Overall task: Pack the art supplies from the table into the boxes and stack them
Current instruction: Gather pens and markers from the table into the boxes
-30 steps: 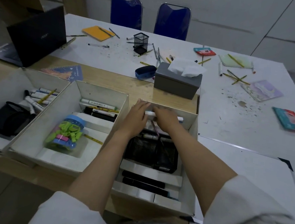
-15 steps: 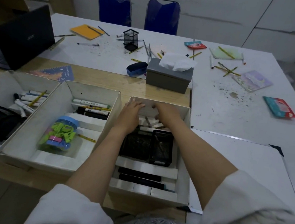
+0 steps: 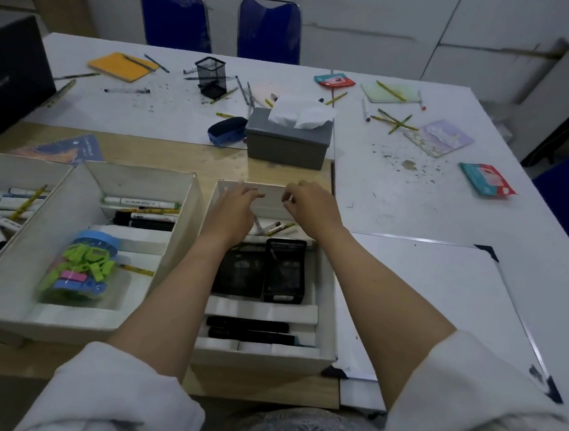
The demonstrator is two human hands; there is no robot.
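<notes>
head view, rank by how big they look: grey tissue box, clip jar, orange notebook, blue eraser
1. grey tissue box
2. clip jar, nearer the camera, so unsure against the box
3. orange notebook
4. blue eraser

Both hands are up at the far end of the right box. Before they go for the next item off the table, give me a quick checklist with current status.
1. Left hand free: cannot tell; fingers rest at the right box's far wall, blurred.
2. Right hand free: cannot tell; fingertips look pinched together, nothing clearly seen in them.
3. Pens in the far compartment lying flat: not ok; they lie crossed at angles.
4. Mesh pen holders seated in the box: ok, in the middle compartment.
5. Black markers in the near compartment: ok, side by side.
6. Supplies left on the table: not ok; loose pencils and a mesh cup remain.
</notes>
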